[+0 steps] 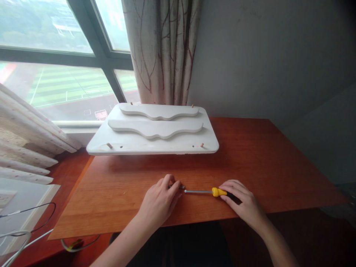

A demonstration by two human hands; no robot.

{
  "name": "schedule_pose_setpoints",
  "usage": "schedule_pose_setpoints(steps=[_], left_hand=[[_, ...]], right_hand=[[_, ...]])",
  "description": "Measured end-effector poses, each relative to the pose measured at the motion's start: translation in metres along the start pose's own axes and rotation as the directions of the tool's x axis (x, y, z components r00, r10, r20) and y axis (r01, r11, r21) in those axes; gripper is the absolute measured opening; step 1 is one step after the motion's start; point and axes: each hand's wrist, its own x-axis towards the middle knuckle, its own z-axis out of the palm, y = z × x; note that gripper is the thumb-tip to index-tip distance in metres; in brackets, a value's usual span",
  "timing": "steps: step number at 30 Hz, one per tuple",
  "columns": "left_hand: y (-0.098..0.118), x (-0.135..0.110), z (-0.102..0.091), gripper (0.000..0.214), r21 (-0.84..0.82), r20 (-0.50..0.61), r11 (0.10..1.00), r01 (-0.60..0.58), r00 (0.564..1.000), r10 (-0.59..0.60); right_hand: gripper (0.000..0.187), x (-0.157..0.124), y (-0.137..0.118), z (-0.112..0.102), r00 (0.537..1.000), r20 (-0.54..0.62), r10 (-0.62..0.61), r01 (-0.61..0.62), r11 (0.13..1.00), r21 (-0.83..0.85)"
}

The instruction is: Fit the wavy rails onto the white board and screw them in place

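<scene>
A screwdriver (204, 191) with a yellow and black handle lies flat on the wooden table (278, 167), near its front edge. My right hand (244, 202) rests over the handle end, fingers curled on it. My left hand (161, 200) is at the metal tip, its fingers pinched round something small that I cannot make out. Behind them lies a white board (133, 142) with wooden dowels sticking up. Two wavy white pieces (155, 128) lie on top of it.
A patterned curtain (164, 52) hangs at the back by the window (55, 55). Light curtains (25, 141) bunch at the left. Cables (25, 230) lie at the lower left. A grey wall runs along the back right.
</scene>
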Motion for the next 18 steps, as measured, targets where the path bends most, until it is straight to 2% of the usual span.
schedule_pose_setpoints(steps=[5, 8, 12, 18], left_hand=[[-0.003, 0.002, 0.003, 0.022, -0.009, 0.018, 1.000, 0.030, 0.999, -0.030], [-0.016, 0.001, -0.001, 0.024, -0.039, 0.006, 0.997, 0.060, 0.998, -0.060], [-0.053, -0.004, -0.014, 0.027, -0.023, -0.030, 0.994, 0.110, 0.993, -0.110], [-0.121, -0.020, -0.036, 0.029, 0.068, -0.119, 0.982, 0.176, 0.979, -0.167]], right_hand=[[0.017, -0.002, 0.002, 0.000, 1.000, 0.008, 0.019, -0.019, 0.999, 0.033], [0.017, 0.000, 0.002, 0.002, 1.000, -0.019, 0.018, -0.018, 0.999, 0.041], [0.018, 0.015, -0.004, 0.007, 0.999, -0.050, 0.013, -0.011, 0.999, 0.034], [0.019, 0.064, -0.021, 0.026, 0.999, -0.045, -0.023, 0.026, 0.997, 0.069]])
